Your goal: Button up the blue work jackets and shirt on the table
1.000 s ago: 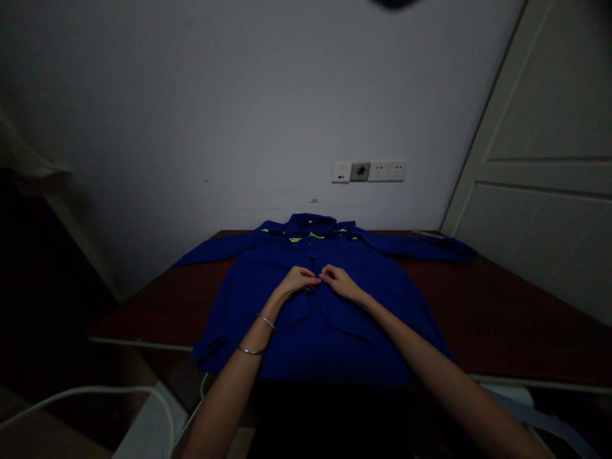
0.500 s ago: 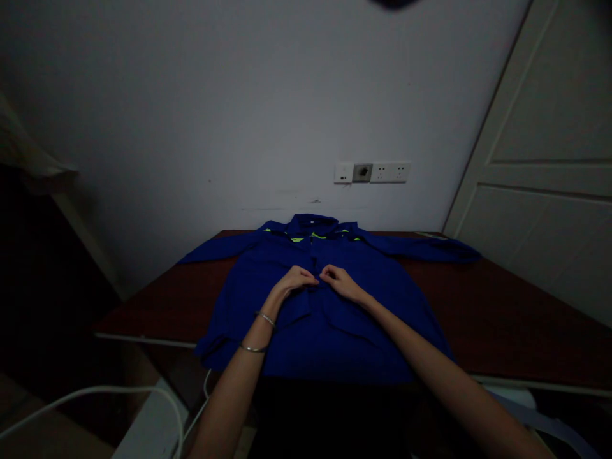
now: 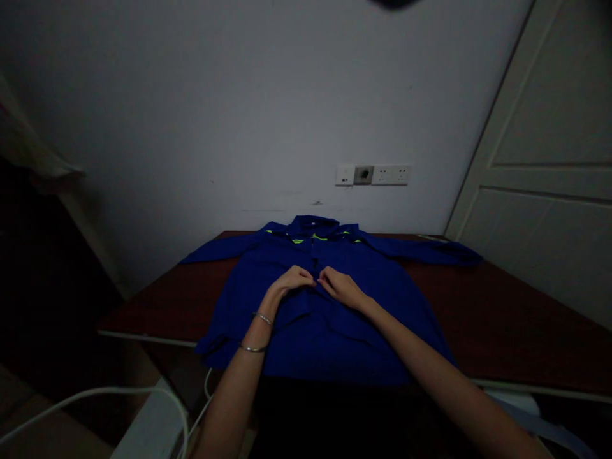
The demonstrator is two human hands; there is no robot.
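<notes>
A blue long-sleeved work jacket [image 3: 382, 280] with yellow-green trim lies front up, its collar toward the wall and its sleeves spread to both sides. Over the middle of its front opening, my left hand [image 3: 295, 278] pinches the fabric edge, fingers closed. Facing it from the other side, my right hand [image 3: 342, 285] is closed in a pinch on the opposite front edge. The fingertips of both hands almost meet. Whatever small fastening lies between them is too dark and small to make out.
The jacket rests on a dark red-brown table [image 3: 516, 319] pushed against a pale wall. Wall sockets [image 3: 373, 175] sit behind it. A white panelled door [image 3: 549, 166] stands at right. A white cable [image 3: 119, 390] loops at lower left beside a white box [image 3: 150, 424].
My right hand has turned slightly and its fingers have drawn closer together at the jacket's front edge. My left hand stays nearly in place. The view has shifted a little.
</notes>
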